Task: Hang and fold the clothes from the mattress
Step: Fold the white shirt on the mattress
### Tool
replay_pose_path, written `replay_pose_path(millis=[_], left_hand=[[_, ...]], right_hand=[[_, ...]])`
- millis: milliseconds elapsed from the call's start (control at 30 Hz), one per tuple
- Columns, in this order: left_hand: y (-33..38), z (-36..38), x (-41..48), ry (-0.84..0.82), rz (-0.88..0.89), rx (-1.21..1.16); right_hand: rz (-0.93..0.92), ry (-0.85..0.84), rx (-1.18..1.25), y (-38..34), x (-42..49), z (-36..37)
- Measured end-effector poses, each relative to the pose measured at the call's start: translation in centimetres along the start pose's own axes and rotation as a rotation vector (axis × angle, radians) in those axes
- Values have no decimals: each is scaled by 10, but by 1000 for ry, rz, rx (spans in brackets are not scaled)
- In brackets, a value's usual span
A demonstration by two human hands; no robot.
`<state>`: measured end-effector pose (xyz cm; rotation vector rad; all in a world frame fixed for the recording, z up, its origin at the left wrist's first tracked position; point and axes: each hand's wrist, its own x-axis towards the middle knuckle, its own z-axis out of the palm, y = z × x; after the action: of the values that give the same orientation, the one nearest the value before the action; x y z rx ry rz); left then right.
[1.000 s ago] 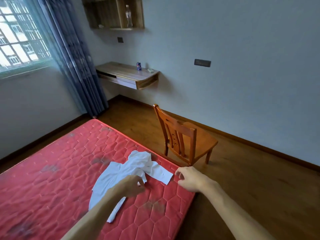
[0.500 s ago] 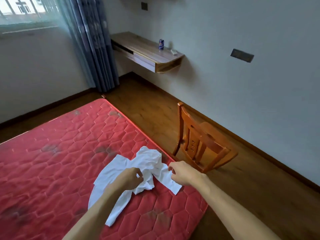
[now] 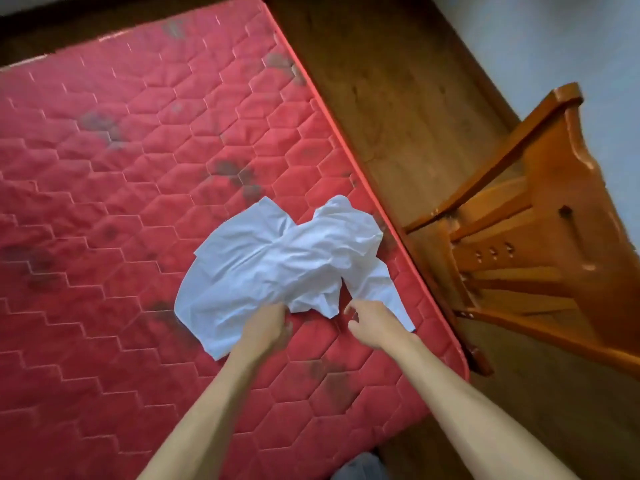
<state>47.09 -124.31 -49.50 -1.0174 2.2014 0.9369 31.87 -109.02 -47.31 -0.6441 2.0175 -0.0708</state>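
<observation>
A crumpled white garment [image 3: 277,258] lies on the red quilted mattress [image 3: 121,168], near its right edge. My left hand [image 3: 265,329] grips the garment's near hem, with fabric bunched under the fingers. Just to its right, my right hand [image 3: 372,322] hovers with curled fingers beside a narrow white strip of the garment; whether it pinches the cloth is unclear.
A wooden chair [image 3: 540,244] stands on the brown wood floor [image 3: 398,109], close to the mattress's right edge. A pale wall [image 3: 554,36] runs behind it. Dark stains dot the mattress.
The camera has tilted down, so the desk and window have left the view. My right hand has drawn back from the cloth's edge to its near side. My left hand still holds the garment.
</observation>
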Motion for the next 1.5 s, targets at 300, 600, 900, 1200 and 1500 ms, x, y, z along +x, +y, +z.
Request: replay_pose_path(millis=[300, 600, 900, 1200, 1500], left_hand=[[-49, 116, 131, -73, 26, -80], [-45, 116, 109, 31, 44, -138], [14, 18, 1, 344, 203, -436], [35, -126, -150, 467, 422, -568], [88, -272, -319, 681, 735, -497]], right_hand=[[119, 25, 138, 41, 163, 108], [24, -71, 564, 22, 142, 73], [-272, -252, 865, -50, -10, -52], [-437, 220, 938, -97, -175, -138], [-712, 404, 1007, -146, -326, -180]])
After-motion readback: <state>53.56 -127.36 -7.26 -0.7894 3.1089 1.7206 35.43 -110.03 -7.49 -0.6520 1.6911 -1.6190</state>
